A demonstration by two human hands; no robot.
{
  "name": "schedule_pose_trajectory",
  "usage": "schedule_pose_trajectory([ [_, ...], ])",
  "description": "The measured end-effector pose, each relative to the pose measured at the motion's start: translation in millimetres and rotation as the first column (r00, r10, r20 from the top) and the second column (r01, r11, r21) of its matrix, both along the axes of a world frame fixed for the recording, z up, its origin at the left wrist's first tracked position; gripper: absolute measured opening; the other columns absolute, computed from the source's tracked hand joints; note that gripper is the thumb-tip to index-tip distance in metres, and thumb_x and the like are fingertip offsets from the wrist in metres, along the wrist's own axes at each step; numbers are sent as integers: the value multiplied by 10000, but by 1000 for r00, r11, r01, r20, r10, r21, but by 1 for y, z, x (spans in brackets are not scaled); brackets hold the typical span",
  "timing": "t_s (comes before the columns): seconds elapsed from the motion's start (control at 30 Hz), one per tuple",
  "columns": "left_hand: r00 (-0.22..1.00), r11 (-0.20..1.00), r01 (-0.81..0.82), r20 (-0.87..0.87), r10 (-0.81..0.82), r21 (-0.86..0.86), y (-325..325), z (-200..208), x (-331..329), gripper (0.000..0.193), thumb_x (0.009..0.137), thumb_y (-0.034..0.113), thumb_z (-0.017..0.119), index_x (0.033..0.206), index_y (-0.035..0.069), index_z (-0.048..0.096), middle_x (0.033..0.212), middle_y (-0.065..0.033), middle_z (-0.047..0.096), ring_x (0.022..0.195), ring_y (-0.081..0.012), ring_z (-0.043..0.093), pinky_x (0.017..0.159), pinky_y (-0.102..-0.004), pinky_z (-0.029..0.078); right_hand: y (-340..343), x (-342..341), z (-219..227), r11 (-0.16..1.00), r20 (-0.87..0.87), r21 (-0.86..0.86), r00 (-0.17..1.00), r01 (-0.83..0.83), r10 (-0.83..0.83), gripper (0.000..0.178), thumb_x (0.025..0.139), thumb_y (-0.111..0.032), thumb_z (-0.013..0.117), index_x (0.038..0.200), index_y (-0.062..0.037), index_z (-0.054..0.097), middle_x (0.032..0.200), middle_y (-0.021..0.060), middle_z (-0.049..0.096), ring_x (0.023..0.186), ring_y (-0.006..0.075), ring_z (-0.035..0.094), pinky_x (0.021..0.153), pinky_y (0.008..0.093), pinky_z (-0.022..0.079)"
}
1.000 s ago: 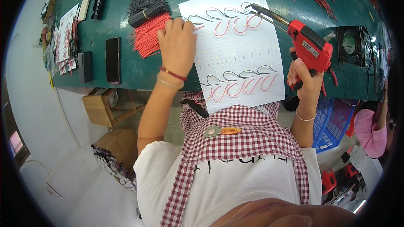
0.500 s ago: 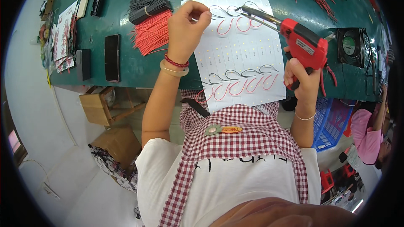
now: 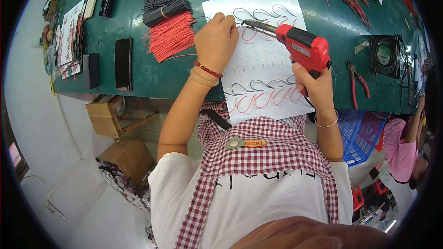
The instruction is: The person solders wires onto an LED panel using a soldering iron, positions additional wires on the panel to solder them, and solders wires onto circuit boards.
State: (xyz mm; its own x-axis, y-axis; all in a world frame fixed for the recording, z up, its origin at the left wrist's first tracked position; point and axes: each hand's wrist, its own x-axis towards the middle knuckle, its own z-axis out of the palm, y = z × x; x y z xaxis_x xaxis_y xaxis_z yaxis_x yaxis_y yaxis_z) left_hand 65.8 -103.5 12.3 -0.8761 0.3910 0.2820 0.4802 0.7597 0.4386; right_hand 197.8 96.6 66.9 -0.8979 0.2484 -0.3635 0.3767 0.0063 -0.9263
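Head view: right grip wraps angular plastic soldering gun; left grip curled, contents unclear.

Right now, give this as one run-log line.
left grip: at left edge of white sheet, contents unclear | right grip: holding red soldering gun, tip near left grip | pliers: on green table

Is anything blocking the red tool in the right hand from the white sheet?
Nothing visible blocks it. The red tool extends over the white sheet, its tip close to the left hand; thin wires lie around there. Whether the tip touches the sheet, I can't tell.
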Motion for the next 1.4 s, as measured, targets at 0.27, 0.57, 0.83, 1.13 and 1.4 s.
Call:
schedule_pose_trajectory([
  [0.27, 999, 993, 49, 21, -47, -111, 4, 10, -3, 29, 757, 90, 629, 776, 80, 609, 761, -70, 568, 687, -271, 607, 563, -374, 477, -2, 2, -3, 1000, 12, 11, 1000, -9, 9, 170, 829, -163, 690, 823, -10, 617, 539, -24, 520, 429, 51, 471, 414, 224, 366],
  [0.57, 997, 989, 48, 59, -40, -139, 6, 10, -7, 30, 752, 91, 610, 775, 73, 618, 757, -84, 577, 687, -288, 612, 571, -387, 482, 0, 0, -2, 1000, 2, -15, 1000, 6, -6, 147, 832, -141, 687, 826, -16, 607, 550, -24, 525, 431, 49, 473, 410, 221, 361],
  [0.83, 999, 995, 42, 35, -39, -90, 7, 6, -9, 45, 749, 96, 601, 726, 58, 592, 722, -87, 588, 633, -312, 601, 530, -404, 463, -1, 2, -4, 999, -16, -29, 999, 28, -28, 143, 834, -138, 683, 823, -20, 602, 552, -21, 530, 427, 55, 479, 409, 218, 361],
  [1.13, 999, 978, 38, 39, -31, -203, 6, 6, -11, 75, 749, 104, 621, 705, 49, 598, 741, -84, 608, 714, -305, 614, 617, -428, 475, 5, 6, 11, 983, -95, -143, 987, 112, -127, 236, 862, -95, 626, 1042, 57, 623, 534, -18, 503, 427, 56, 450, 429, 215, 347],
  [1.4, 986, 975, 136, 123, -116, -173, 6, 12, 72, 600, 810, 341, 659, 1202, -92, 520, 1336, -223, 446, 1312, -349, 370, 1079, -521, 261, 11, 18, 14, 956, -91, -211, 970, 202, -225, 240, 859, -60, 602, 1050, 83, 580, 541, 0, 485, 429, 69, 442, 417, 227, 348],
])
